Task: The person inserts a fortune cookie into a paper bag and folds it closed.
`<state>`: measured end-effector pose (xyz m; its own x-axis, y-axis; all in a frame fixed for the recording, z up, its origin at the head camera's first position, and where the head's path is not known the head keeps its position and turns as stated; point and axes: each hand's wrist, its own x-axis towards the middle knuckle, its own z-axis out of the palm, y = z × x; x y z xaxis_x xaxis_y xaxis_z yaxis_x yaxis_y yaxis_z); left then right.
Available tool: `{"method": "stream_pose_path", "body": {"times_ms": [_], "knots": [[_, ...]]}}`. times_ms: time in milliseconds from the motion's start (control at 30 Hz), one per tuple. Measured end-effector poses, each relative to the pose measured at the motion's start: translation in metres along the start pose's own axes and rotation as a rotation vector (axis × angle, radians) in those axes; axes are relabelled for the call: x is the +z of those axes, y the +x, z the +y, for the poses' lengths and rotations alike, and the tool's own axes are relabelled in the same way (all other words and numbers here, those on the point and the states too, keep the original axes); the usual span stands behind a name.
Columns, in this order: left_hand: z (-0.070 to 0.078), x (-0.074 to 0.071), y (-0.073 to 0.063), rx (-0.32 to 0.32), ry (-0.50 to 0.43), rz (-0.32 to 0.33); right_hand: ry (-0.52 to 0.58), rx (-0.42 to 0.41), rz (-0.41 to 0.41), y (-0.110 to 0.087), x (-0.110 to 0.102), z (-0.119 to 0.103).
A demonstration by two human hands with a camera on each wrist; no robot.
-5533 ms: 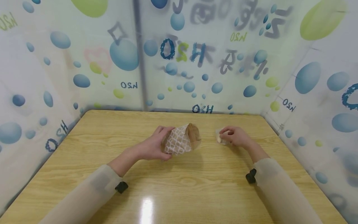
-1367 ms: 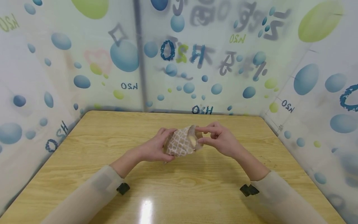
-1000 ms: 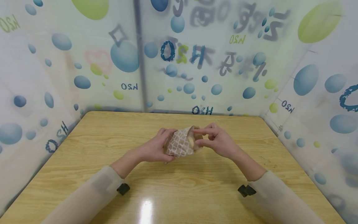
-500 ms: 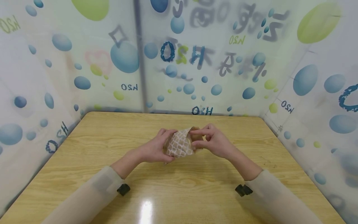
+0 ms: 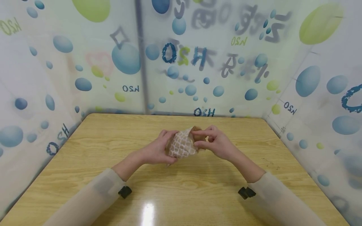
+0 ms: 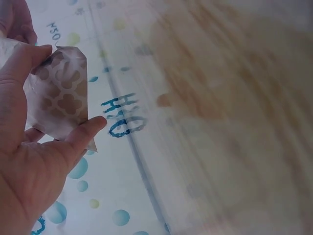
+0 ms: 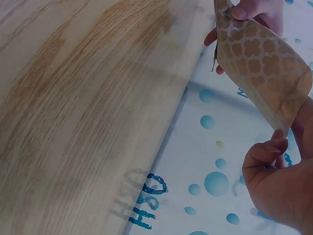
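My left hand grips a small brown paper bag with a white lattice pattern, thumb below and fingers above. The bag is held above the table, tilted, with its mouth facing right. In the left wrist view, the thumb of that hand presses along the patterned paper. At the bag's mouth is my right hand, index finger and thumb apart and their tips partly inside the opening. In the right wrist view, the right thumb lies at the mouth's lower corner. Whether the hidden fingertips hold anything cannot be told.
A wooden table spreads below both hands. Printed curtains with blue and green drops enclose its back and sides. A dark clip sits at the left cuff, another dark clip at the right.
The right hand took a small pale item in a clear wrapper from the table and moved it left into the bag's mouth. The item has slipped out of sight; the left hand stays nearly still.
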<state>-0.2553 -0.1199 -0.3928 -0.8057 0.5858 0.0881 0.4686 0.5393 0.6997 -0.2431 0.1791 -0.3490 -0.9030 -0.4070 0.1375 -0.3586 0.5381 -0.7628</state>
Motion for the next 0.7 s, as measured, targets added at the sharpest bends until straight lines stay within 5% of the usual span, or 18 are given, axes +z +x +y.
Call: {"method": "stream_pose_path", "body": {"times_ms": [167,300,700], "knots": [[0.000,-0.001,-0.001,-0.012,-0.006,0.040,0.033,-0.007,0.048,-0.004,-0.004,0.005],[0.002,-0.001,0.002,-0.043,0.015,0.111,0.160,0.046,0.079,-0.006,-0.007,0.009],[0.012,0.014,0.012,-0.138,-0.009,0.215,0.366,0.121,0.016,0.002,0.023,0.004]]}}
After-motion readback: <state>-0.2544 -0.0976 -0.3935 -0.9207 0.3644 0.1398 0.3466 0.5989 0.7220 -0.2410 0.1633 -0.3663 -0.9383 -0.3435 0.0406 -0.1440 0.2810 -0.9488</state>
